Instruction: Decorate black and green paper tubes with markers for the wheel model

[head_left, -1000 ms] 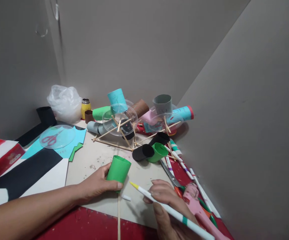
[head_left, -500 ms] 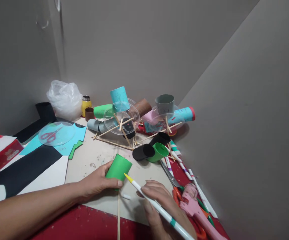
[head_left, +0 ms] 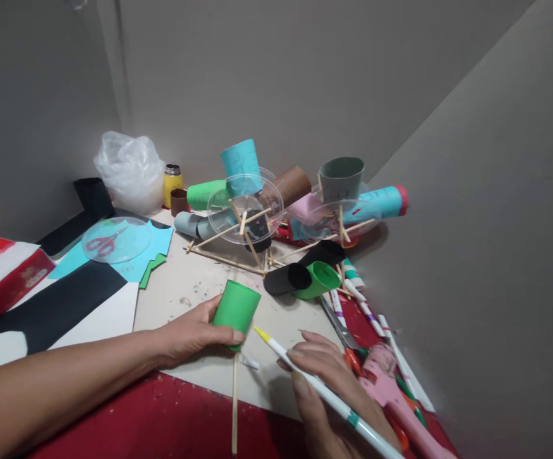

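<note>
My left hand (head_left: 188,335) is wrapped round a green paper tube (head_left: 235,311) standing on the beige board (head_left: 185,296). A thin wooden stick (head_left: 234,401) runs from under the tube toward me. My right hand (head_left: 329,389) pinches a white marker with a yellow tip (head_left: 315,389), tip pointing at the tube and a little short of it. A small white cap (head_left: 250,363) lies between my hands.
Behind stands a stick-and-tube wheel model (head_left: 257,210) with clear plastic lids. Black and green tubes (head_left: 302,279) lie beside it. Markers (head_left: 367,312), scissors (head_left: 338,328) and a pink glue gun (head_left: 386,389) lie on the right. Coloured paper (head_left: 66,299), a lid over scissors (head_left: 114,239), a plastic bag (head_left: 130,172), a red box (head_left: 4,280) sit left.
The view has shifted slightly. My left hand keeps its hold on the green tube. The marker tip came close to the tube half a second ago and now sits a bit back from it.
</note>
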The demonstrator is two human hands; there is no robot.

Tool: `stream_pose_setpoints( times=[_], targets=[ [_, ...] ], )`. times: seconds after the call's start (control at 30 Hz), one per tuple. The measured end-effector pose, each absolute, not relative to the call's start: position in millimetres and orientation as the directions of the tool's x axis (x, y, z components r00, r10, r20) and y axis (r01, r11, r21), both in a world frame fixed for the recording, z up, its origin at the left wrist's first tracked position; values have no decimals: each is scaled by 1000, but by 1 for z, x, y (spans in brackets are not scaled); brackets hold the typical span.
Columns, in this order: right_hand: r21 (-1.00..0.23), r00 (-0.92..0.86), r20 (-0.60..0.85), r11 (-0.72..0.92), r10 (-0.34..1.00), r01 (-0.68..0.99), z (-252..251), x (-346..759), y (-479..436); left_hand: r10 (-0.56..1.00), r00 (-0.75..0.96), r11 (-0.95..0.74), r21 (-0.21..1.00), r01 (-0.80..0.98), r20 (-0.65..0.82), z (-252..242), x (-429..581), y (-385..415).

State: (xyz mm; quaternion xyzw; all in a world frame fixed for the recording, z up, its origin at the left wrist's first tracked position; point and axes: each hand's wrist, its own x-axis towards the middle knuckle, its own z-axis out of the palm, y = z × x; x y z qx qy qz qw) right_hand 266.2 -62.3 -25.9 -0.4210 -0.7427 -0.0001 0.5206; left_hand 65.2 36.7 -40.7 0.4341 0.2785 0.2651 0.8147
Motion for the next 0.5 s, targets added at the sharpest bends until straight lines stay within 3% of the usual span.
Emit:
stream_pose_setpoints(
  times=[0.23,0.5],
  targets=[
    [-389,-151,766,638,625,665,-20,269,-61,708,677,399,905,-146,-203,-39,64,34],
    [-434,-141,753,645,643,629,-23,271,-63,717,656,388,917,-90,-238,-39,65,32]
  ],
)
